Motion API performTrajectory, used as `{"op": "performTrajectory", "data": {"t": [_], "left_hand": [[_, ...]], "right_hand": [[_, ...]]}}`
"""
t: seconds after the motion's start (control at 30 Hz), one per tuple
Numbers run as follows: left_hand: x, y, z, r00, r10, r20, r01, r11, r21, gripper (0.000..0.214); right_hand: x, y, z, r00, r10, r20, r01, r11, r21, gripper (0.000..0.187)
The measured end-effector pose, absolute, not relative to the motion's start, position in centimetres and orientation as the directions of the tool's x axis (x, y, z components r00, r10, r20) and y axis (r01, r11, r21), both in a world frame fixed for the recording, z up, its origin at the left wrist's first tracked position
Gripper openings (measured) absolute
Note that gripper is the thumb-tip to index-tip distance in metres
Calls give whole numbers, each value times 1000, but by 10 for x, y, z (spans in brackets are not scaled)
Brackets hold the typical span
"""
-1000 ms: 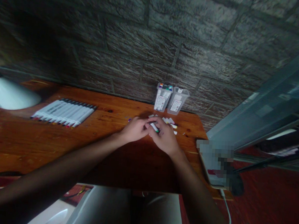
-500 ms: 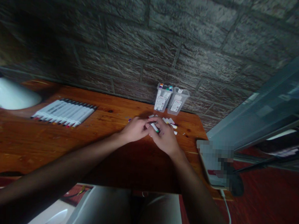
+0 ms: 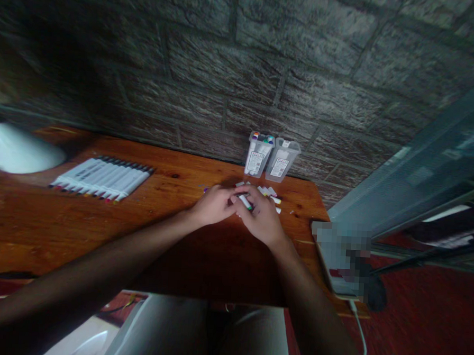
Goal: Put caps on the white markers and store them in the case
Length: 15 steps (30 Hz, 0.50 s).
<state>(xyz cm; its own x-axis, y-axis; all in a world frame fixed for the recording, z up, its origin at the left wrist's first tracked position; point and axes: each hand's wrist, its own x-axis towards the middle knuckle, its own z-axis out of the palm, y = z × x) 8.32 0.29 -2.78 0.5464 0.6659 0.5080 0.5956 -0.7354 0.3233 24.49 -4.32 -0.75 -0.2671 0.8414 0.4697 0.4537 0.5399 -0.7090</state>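
Both my hands meet over the wooden table. My right hand (image 3: 263, 221) is closed around a white marker (image 3: 245, 201) with a green end that points toward me. My left hand (image 3: 215, 205) is closed too, its fingertips pinched at the marker's other end, which the fingers partly hide. Just behind my hands lie several white marker pieces (image 3: 275, 199), some with yellow ends; my fingers cover part of this group. A small purple-ended piece (image 3: 205, 189) shows beside my left hand.
Two clear plastic boxes (image 3: 257, 157) stand by the brick wall, the left one holding markers. A row of white markers (image 3: 102, 177) lies to the left, near a white rounded object (image 3: 22, 147). At the right edge, a partly blurred flat device (image 3: 337, 278) has a white cable (image 3: 359, 332).
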Motion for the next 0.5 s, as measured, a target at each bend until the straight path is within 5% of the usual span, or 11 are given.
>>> {"op": "performTrajectory", "data": {"t": [0.5], "left_hand": [[84,0,-23,545,671,503,589,-733,340,27]], "right_hand": [[245,-44,-6,-268,833,485,466,552,-691,20]]}}
